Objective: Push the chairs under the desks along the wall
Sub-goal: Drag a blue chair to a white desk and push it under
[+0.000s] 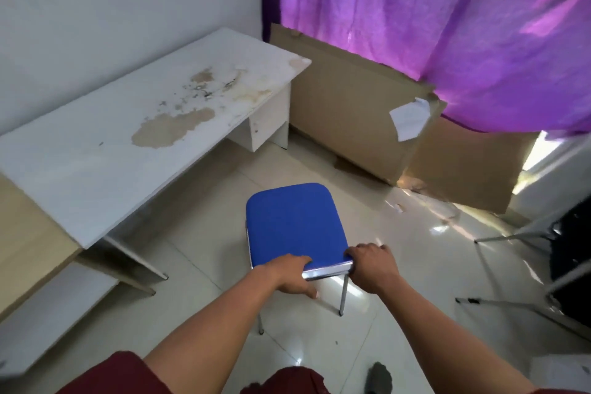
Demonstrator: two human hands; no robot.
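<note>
A blue padded chair [294, 221] with chrome legs stands on the tiled floor in the middle of the view, apart from the desk. My left hand [292, 275] grips the near edge of its seat frame at the left. At the near right corner of the same edge, my right hand [372, 265] is closed around the frame. A white desk [105, 150] with a stained, peeling top runs along the left wall, its open knee space facing the chair.
A beige desk [28, 243] adjoins the white one at the near left. Large cardboard sheets [355, 125] lean under a purple curtain [447, 16] at the back. Metal legs and a dark object [572, 253] stand at the right.
</note>
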